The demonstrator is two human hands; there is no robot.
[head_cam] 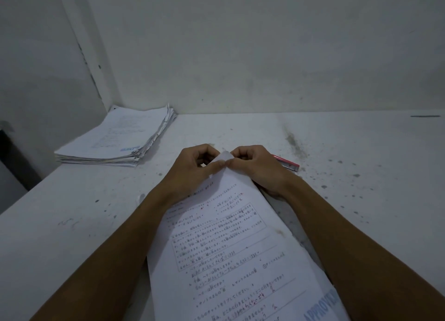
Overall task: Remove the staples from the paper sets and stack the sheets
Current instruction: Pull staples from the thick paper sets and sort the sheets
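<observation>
A set of white printed paper sheets (231, 255), covered in Japanese text with red handwritten marks and a pale blue stamp near its lower right edge, lies lengthwise on the scuffed white table (349, 166) between the person's two forearms, reaching from the bottom of the view up to the hands. Both hands meet at its far corner, which is lifted and curled off the table. The left hand (192, 166) has its fingers curled and its thumb pressed along the raised corner, pinching the paper; the right hand (255, 166) is curled in the same way, with thumb and fingertips nipping the same corner from the other side, so the two thumbs nearly touch. Whether a staple sits under the fingers cannot be made out. Just behind the right hand, partly hidden by it, a slim red and silver tool (287, 164) lies on the table. Well apart, in the far left corner against the grey-white wall (240, 43), rests a thick, slightly uneven stack of white paper sheets (118, 137) with a small blue mark on the top sheet
</observation>
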